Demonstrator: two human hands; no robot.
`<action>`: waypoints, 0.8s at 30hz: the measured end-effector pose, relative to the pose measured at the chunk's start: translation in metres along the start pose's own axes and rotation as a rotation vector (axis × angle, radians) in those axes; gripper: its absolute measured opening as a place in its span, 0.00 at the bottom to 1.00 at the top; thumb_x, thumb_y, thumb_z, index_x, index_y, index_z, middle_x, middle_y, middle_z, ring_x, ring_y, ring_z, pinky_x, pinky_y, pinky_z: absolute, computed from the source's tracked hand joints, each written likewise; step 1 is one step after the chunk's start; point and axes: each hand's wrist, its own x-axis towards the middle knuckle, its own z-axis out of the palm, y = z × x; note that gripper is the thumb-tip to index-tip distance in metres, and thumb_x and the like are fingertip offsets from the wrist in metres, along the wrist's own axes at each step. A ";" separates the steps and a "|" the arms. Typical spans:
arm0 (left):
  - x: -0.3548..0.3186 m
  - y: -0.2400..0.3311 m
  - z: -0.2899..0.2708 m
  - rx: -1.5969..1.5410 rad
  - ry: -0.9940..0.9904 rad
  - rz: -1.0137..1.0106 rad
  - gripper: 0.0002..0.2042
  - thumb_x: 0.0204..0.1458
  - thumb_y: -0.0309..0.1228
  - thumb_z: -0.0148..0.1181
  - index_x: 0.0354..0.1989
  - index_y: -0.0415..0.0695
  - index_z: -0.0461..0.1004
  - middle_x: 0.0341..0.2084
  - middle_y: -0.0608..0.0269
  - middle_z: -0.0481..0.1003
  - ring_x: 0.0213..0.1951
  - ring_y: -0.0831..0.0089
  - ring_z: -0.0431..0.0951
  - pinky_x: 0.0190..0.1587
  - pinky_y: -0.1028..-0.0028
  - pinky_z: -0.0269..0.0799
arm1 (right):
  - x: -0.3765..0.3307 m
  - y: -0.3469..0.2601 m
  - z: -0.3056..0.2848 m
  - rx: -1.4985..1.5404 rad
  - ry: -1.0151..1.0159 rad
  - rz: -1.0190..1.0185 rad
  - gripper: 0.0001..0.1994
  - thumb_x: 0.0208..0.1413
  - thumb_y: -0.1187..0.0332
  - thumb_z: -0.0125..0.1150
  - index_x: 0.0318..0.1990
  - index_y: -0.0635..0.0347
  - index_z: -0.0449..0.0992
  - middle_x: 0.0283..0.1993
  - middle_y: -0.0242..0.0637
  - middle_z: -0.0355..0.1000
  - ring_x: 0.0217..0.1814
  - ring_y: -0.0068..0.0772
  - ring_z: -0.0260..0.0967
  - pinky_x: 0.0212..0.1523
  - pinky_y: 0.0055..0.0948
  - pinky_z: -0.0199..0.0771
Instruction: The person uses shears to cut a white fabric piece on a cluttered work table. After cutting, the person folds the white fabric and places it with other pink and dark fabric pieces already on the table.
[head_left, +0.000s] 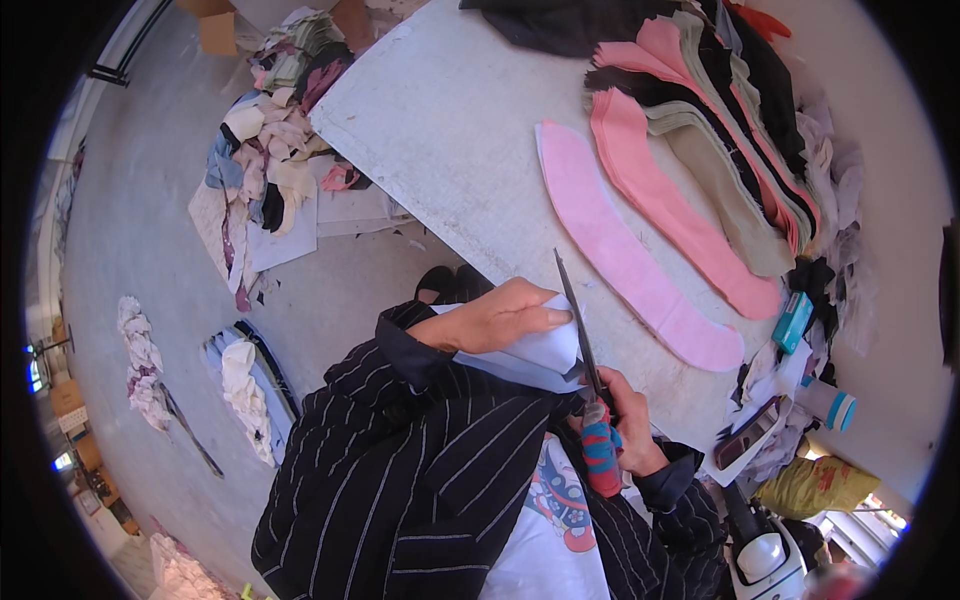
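Observation:
Light blue fabric, folded over itself, is pinched in my left hand with the thumb on top, just off the table's near edge. My right hand is wrapped round the scissors, whose handle is bound in red and blue cloth. Their long dark blades point away from me and stand close beside the fabric's right edge. Whether the blades touch the cloth I cannot tell. Beyond them a pale pink curved fabric piece lies flat on the table.
Stacked curved pieces in coral pink, grey-green and black fill the table's far right. A teal box, a phone and a white-and-teal roll sit at the right edge. Scrap heaps and folded cloth lie on the floor leftward.

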 end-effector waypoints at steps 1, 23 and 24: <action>-0.001 0.002 0.000 -0.013 0.009 -0.015 0.17 0.63 0.37 0.47 0.36 0.32 0.71 0.24 0.64 0.71 0.32 0.83 0.65 0.36 0.76 0.65 | 0.001 0.000 -0.001 0.000 -0.003 -0.005 0.25 0.45 0.74 0.69 0.53 0.62 0.68 0.28 0.26 0.66 0.29 0.16 0.61 0.34 0.19 0.63; -0.006 0.008 -0.003 0.087 0.073 0.024 0.19 0.63 0.41 0.46 0.38 0.33 0.73 0.23 0.57 0.71 0.29 0.79 0.67 0.34 0.74 0.66 | 0.015 -0.021 -0.006 -0.095 -0.118 -0.019 0.30 0.48 0.64 0.69 0.57 0.61 0.62 0.27 0.39 0.69 0.29 0.32 0.70 0.35 0.28 0.69; -0.006 0.009 -0.003 0.086 0.067 0.023 0.19 0.63 0.41 0.46 0.38 0.33 0.73 0.23 0.56 0.71 0.28 0.79 0.67 0.34 0.74 0.66 | 0.015 -0.023 -0.005 -0.077 -0.118 0.000 0.29 0.48 0.67 0.68 0.57 0.61 0.63 0.27 0.36 0.67 0.29 0.28 0.68 0.36 0.26 0.68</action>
